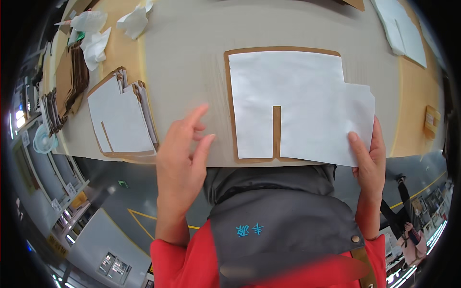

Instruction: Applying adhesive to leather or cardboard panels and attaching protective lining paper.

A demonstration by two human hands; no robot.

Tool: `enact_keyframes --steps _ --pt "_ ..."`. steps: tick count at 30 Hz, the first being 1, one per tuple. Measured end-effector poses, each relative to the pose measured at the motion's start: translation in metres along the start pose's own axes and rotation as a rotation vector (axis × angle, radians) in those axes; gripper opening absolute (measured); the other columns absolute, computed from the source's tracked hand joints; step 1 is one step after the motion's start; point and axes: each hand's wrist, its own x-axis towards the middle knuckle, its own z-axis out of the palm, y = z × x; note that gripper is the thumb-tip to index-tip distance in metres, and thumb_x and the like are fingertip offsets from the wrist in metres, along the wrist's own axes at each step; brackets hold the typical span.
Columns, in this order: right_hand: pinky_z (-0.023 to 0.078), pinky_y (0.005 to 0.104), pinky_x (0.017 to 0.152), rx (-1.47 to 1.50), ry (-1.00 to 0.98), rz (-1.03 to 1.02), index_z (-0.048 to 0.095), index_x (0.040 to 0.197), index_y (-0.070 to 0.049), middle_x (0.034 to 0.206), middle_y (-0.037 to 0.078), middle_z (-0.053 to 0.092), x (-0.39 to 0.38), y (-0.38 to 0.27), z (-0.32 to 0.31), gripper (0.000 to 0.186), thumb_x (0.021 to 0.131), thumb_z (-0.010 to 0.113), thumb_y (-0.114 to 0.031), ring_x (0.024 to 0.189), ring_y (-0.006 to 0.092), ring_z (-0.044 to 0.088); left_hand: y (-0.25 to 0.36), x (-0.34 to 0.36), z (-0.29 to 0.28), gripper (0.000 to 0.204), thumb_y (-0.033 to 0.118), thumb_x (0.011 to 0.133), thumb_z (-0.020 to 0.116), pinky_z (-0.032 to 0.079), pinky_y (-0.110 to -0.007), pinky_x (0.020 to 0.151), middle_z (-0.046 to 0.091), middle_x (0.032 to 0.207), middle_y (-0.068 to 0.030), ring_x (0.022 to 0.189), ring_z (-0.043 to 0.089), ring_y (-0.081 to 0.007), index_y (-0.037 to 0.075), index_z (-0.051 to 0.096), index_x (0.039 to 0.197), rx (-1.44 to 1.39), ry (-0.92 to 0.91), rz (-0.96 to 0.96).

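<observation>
A white cut panel (307,120) with brown board showing along its top and left edges and in a narrow slot lies at the table's front edge. It has a stepped top right corner. My right hand (366,149) grips its lower right part, thumb on the white face, fingers round the edge. My left hand (185,153) hangs just left of the panel, empty, fingers apart and slightly bent, blurred at the tips. Farther left lies a stack of similar slotted white-and-brown pieces (115,120).
The grey table (187,48) bears brown stacked pieces (67,86), crumpled white papers (93,45), a white bottle (84,21), a small tan block (431,120) and white panels (398,33) at upper right. A person (413,230) stands on the floor at lower right.
</observation>
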Motion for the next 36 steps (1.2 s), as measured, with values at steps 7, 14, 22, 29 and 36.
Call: enact_keyframes --steps 7,14,22,29,36 --pt "0.045 0.0192 0.055 -0.033 -0.024 -0.041 0.043 0.146 0.000 0.115 0.006 0.064 -0.002 0.003 -0.001 0.056 0.095 0.064 -0.013 0.077 0.0037 0.058 0.016 0.013 0.030 0.039 -0.013 0.086 0.056 0.051 -0.037 0.089 0.067 0.113 -0.0123 0.105 0.063 -0.0304 0.001 0.068 0.120 0.046 -0.010 0.564" --pt "0.046 0.0307 0.100 -0.060 -0.030 -0.062 0.038 0.147 0.003 0.129 0.015 0.061 -0.003 0.002 0.001 0.058 0.096 0.063 -0.012 0.118 0.0176 0.059 0.065 0.055 0.086 0.048 -0.003 0.079 0.058 0.049 -0.039 0.098 0.059 0.126 -0.0137 0.119 0.057 -0.0297 -0.003 0.062 0.127 0.071 -0.158 0.962" --pt "0.047 0.0306 0.097 -0.040 -0.057 -0.055 0.030 0.152 0.002 0.129 0.019 0.063 -0.004 0.000 -0.002 0.065 0.097 0.061 -0.009 0.117 0.0199 0.062 0.081 0.067 0.112 0.044 0.004 0.080 0.061 0.050 -0.038 0.101 0.059 0.127 -0.0112 0.120 0.057 -0.0281 0.000 0.063 0.124 0.234 -0.094 1.056" --pt "0.049 0.0301 0.087 -0.133 -0.071 0.036 0.025 0.156 -0.003 0.099 0.015 0.073 -0.006 -0.004 -0.009 0.069 0.097 0.061 -0.012 0.093 0.0186 0.069 0.079 0.067 0.116 0.046 0.004 0.081 0.061 0.050 -0.038 0.100 0.056 0.131 -0.0128 0.120 0.057 -0.0289 0.008 0.065 0.127 0.269 -0.090 1.035" --pt "0.048 0.0310 0.086 -0.084 -0.068 -0.012 0.020 0.157 -0.006 0.097 0.014 0.073 -0.007 0.004 -0.010 0.072 0.098 0.060 -0.014 0.091 0.0202 0.069 0.086 0.068 0.112 0.045 0.007 0.081 0.062 0.049 -0.037 0.100 0.057 0.128 -0.0176 0.120 0.055 -0.0305 0.006 0.063 0.126 0.310 -0.085 1.104"
